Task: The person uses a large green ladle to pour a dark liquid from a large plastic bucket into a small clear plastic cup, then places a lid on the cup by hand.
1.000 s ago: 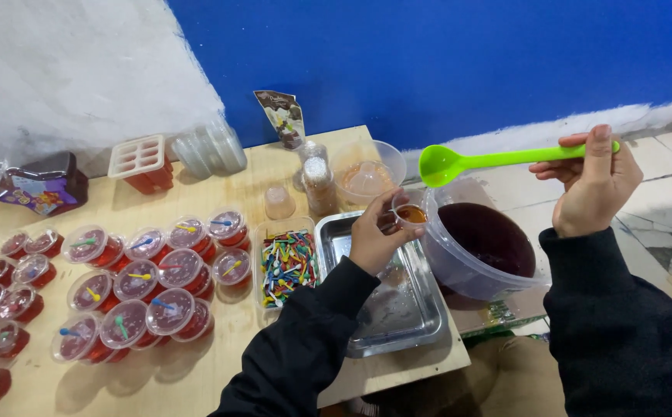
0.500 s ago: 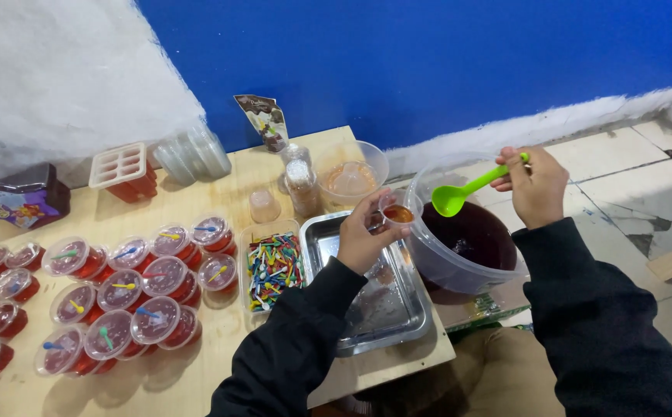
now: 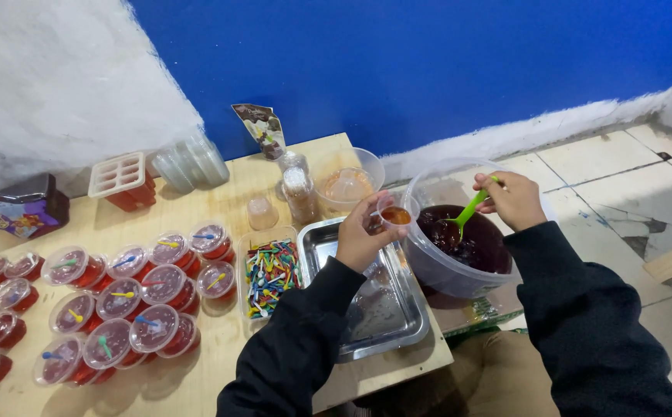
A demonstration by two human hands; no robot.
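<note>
- Now our left hand (image 3: 360, 238) pinches a small cup (image 3: 394, 217) beside the bowl (image 3: 436, 266), so drips fall inside.
- Our right hand (image 3: 512, 200) fingers are closed around the green spoon (image 3: 469, 210), dipping it in red liquid.

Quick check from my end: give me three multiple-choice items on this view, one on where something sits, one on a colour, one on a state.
1. Where does the box of small coloured spoons sit?
A. Between the lidded cups and the metal tray
B. Inside the big bowl
C. On the tiled floor

2. What colour is the ladle in the right hand?
A. Red
B. Green
C. White

3. How is the small cup in the left hand?
A. Lidded
B. Upside down
C. Open, with amber liquid in it

Answers:
1 A: it lies right of the lidded cups and left of the metal tray.
2 B: its handle is bright green, dipping into the big bowl.
3 C: no lid, liquid visible.
</note>
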